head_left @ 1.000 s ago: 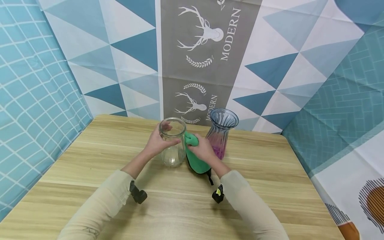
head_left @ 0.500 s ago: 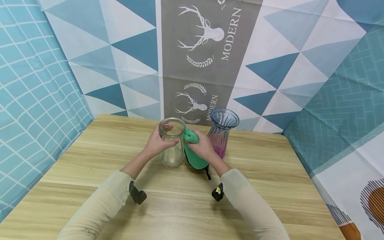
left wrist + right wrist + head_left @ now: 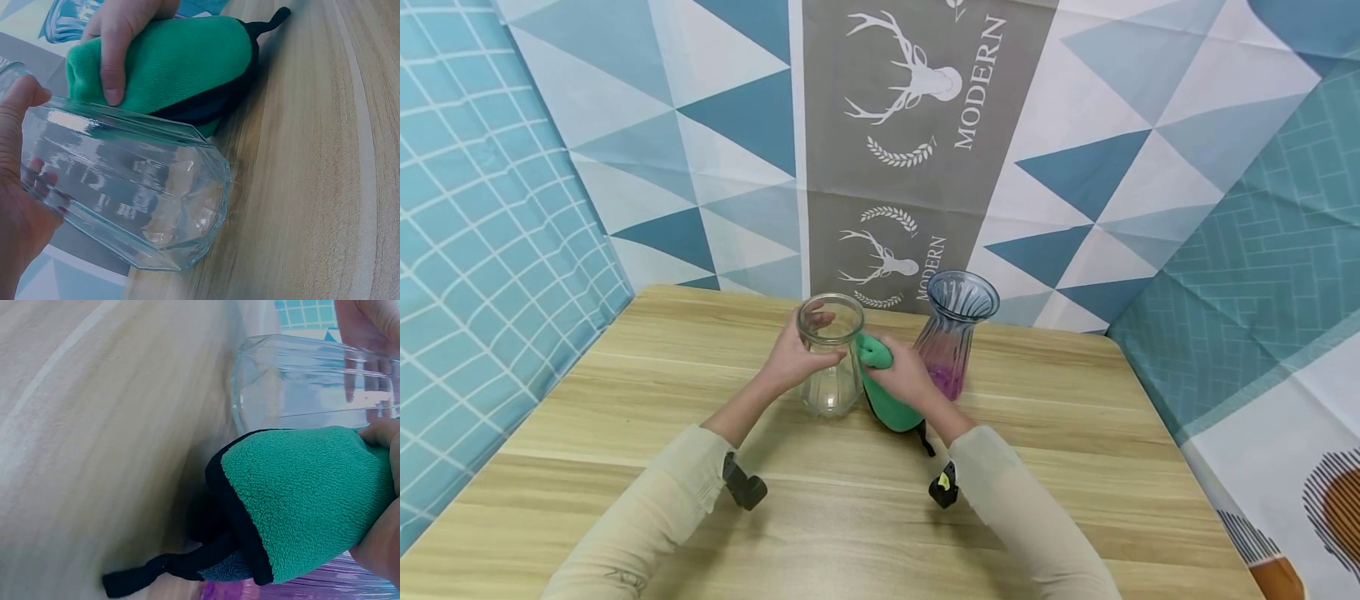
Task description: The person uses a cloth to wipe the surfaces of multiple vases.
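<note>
A clear glass vase (image 3: pixel 831 387) with faceted sides stands upright near the back of the table. My left hand (image 3: pixel 797 354) grips it around its upper part, thumb on the near side and fingers behind. In my right hand (image 3: pixel 906 371) is a folded green cloth (image 3: pixel 891 408) with a dark border and a black loop. The cloth lies against the right side of the vase, as the left wrist view also shows with the green cloth (image 3: pixel 181 62) along the glass. The right fingertips are partly hidden by the cloth.
Just right of the right hand stands a second ribbed glass vase (image 3: pixel 955 333), blue at its flared rim and purple at the base. The wooden table (image 3: pixel 850 517) ends at a patterned fabric backdrop (image 3: pixel 700 167).
The green cloth and right hand shift slightly up, then back down, along the vase's side. The left hand keeps its hold and the clear vase stays almost in place.
</note>
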The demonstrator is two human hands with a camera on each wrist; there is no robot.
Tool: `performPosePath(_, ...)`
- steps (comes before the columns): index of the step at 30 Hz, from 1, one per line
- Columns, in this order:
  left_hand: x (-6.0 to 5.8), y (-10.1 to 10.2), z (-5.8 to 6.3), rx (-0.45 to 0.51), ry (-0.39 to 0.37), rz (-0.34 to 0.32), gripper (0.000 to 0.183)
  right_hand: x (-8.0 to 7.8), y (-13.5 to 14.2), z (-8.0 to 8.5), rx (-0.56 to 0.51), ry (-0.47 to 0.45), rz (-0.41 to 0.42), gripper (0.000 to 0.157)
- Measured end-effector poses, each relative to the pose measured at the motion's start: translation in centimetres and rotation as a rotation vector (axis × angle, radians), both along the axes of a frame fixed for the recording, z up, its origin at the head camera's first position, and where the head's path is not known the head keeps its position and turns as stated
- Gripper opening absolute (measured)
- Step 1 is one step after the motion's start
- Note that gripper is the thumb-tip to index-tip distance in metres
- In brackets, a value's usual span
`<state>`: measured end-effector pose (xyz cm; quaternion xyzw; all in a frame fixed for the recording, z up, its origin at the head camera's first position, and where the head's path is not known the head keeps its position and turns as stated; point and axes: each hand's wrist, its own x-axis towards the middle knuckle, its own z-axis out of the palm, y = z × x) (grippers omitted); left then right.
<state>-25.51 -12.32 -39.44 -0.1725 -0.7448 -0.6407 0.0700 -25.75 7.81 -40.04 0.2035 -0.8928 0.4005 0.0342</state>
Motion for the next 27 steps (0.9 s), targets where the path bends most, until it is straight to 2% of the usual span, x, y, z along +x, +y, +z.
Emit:
performPosePath(6,0.1,-0.1,0.0,0.02,0.002,-0.003,0.084,0.2,0.0,-0.8,0.085,-0.024,-0.004,0.052)
performPosePath(11,0.2,0.0,0.1,-0.018,-0.003,0.028,0.089,0.3,0.1,-0.9,0.119,-0.018,-0.01,0.051)
performPosePath(19,0.3,0.0,0.1,-0.075,-0.036,0.059,0.089,0.4,0.2,-1.0,0.103,-0.028,-0.037,0.048)
performPosePath(27,2.5,0.4,3.0,-0.087,-0.047,0.07,0.085,0.2,0.3,0.1,-0.011,0.022,-0.077,0.047)
